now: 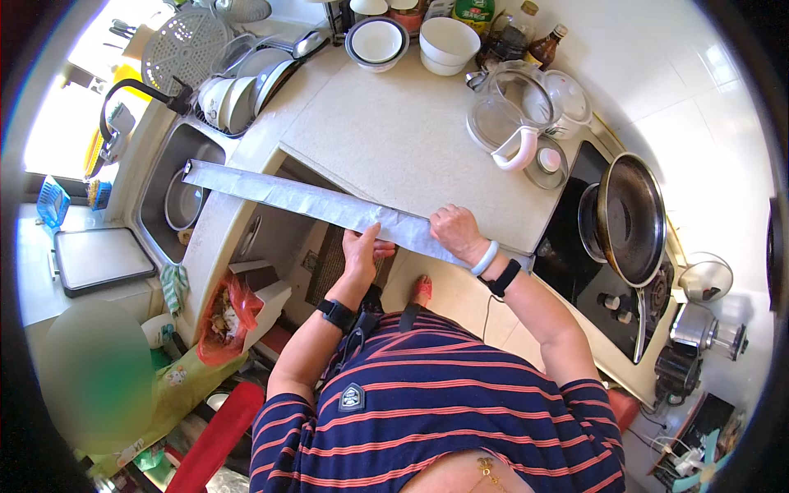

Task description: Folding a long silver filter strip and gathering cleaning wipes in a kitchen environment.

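Note:
A long, narrow panel (296,200) with a pale, wrinkled covering stretches from above the sink to the counter's front edge. Its far left end shows a dark edge. My left hand (365,251) holds the near long edge, thumb on top and fingers beneath. Closed like a fist, my right hand (457,231) grips the panel's right part at the far edge; what lies inside its fingers is hidden. The panel slants across an opening in the counter (382,129), with a cabinet interior (277,228) below.
Left is a steel sink (157,179) holding a pot (185,206), under a black faucet (135,86). Dishes (231,98) stand in a rack. A glass jug (511,123) is on the counter; a frying pan (632,219) rests over the cooktop (564,265). A red bag (228,317) holds waste.

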